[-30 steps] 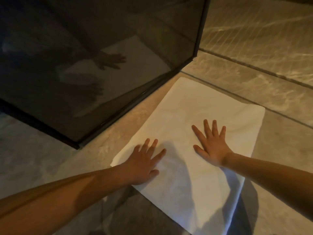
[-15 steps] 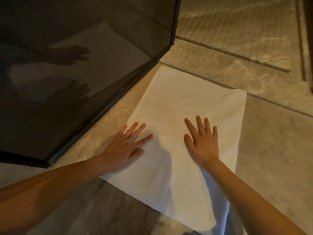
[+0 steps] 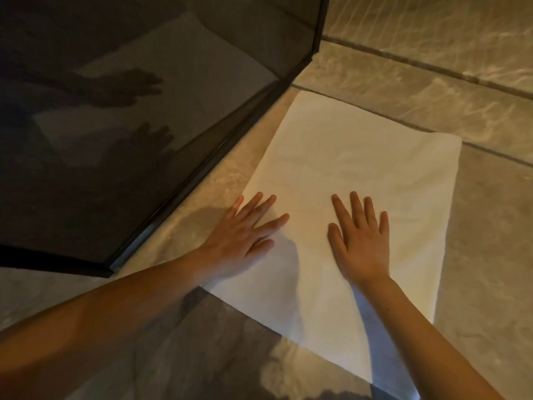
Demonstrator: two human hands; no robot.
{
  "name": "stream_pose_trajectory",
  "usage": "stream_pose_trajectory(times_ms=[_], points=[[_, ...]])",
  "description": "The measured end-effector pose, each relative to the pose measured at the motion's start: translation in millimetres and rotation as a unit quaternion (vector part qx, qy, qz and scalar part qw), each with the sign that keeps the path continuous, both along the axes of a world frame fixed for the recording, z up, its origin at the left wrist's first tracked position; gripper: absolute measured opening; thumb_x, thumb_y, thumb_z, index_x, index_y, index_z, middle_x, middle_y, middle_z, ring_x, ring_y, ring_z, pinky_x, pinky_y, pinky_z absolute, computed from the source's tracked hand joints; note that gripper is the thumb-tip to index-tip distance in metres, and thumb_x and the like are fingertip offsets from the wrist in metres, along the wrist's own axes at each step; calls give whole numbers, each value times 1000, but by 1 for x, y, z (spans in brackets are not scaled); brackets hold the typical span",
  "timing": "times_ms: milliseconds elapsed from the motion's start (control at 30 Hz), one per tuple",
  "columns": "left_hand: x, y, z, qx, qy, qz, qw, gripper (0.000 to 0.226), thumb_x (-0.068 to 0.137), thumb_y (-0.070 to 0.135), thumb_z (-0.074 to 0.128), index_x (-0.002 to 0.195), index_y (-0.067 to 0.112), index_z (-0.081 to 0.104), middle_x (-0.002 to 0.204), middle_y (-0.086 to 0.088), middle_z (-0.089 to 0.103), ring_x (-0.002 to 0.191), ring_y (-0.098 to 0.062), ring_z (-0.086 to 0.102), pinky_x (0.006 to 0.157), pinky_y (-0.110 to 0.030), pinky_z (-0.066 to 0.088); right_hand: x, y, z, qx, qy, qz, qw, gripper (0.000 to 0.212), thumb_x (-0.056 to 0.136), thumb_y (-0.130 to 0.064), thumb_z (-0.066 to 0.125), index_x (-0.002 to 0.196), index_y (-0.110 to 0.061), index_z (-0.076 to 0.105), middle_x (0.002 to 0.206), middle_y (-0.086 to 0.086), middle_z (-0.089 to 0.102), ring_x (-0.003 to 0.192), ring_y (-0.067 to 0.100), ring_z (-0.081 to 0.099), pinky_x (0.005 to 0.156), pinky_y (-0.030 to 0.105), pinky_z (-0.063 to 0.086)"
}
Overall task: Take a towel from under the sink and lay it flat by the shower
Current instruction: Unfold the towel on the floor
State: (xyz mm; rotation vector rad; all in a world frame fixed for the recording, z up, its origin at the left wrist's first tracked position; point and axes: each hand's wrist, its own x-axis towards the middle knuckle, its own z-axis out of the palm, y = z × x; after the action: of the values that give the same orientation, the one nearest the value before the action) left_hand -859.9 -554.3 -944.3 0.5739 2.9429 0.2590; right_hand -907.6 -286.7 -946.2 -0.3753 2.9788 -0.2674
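A white towel (image 3: 352,168) lies spread flat on the tiled floor, right beside the dark glass shower enclosure (image 3: 144,125). My left hand (image 3: 245,235) rests palm down on the towel's left edge, fingers straight and spread. My right hand (image 3: 360,241) presses flat on the towel's middle, fingers straight. Both forearms reach in from the bottom of the view and cast shadows over the towel's near part.
The shower's black frame (image 3: 202,166) runs diagonally along the towel's left side, with a corner post (image 3: 320,27) at the top. Beige stone floor tiles (image 3: 476,255) with dark grout lines extend to the right and beyond the towel.
My view has drifted, so the towel and shower sit a little differently in frame. Both hands have slid slightly toward me on the towel and stay flat.
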Motion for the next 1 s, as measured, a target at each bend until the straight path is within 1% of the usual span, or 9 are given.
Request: stream_pose_trajectory(times_ms=[100,200,300,400,567,700,800,900,1000], points=[[1,-8,7,12,-5,3,1000,53,101,52,15,153,43,5,164,6,-8,148,-12,-16,121,-43,-2,1,-4,8,1,-11,-3,1000,59,96,-50,12,154,-40,6,164,0,3,150,23,-6,120,49,-2],[3,-19,12,46,-18,65,997,54,100,51,23,150,50,2,164,3,-4,149,-15,-10,121,-40,2,3,-25,18,-32,-14,12,999,59,96,-47,15,154,-36,11,164,1,5,150,24,-5,120,49,-2],[6,-24,13,72,-48,128,988,56,99,52,31,147,55,1,164,1,-1,150,-19,-6,119,-41,10,6,-59,21,-29,14,73,997,56,100,-47,14,155,-35,9,163,-1,4,150,23,-6,120,48,-3],[7,-27,14,86,-63,150,983,59,98,52,36,144,59,1,164,0,0,149,-20,-8,117,-41,11,7,-80,17,-24,-5,86,996,54,103,-44,17,155,-35,7,164,0,3,150,23,-7,120,47,-4],[5,-29,19,160,-59,157,973,54,98,40,49,147,46,27,161,3,20,149,-18,5,116,-45,20,9,-81,6,-22,-17,79,996,54,102,-44,16,155,-35,8,164,0,2,150,23,-7,121,46,-6],[4,-25,23,317,-22,193,928,48,92,17,65,138,25,52,149,1,44,140,-18,35,112,-37,36,8,-81,6,-43,-14,76,996,53,103,-42,20,154,-34,13,164,0,6,150,23,-4,121,45,-5],[0,-17,29,440,-35,248,862,43,85,0,69,125,14,61,129,-1,57,119,-17,55,96,-23,49,8,-82,9,-61,-23,71,995,52,103,-38,23,154,-33,16,163,0,8,150,22,-2,120,44,-4],[-3,-16,30,463,-52,258,847,39,80,-7,69,115,11,66,118,-1,61,105,-17,60,83,-18,52,-2,-83,21,-114,-12,43,992,49,103,-33,33,152,-29,28,155,5,33,142,30,26,114,47,20],[-3,-18,28,453,-75,246,854,41,80,-8,69,114,14,68,124,2,60,108,-11,60,83,-18,52,-29,-96,44,-137,-7,56,989,46,103,-37,31,149,-39,26,119,11,57,103,32,54,89,45,46]])
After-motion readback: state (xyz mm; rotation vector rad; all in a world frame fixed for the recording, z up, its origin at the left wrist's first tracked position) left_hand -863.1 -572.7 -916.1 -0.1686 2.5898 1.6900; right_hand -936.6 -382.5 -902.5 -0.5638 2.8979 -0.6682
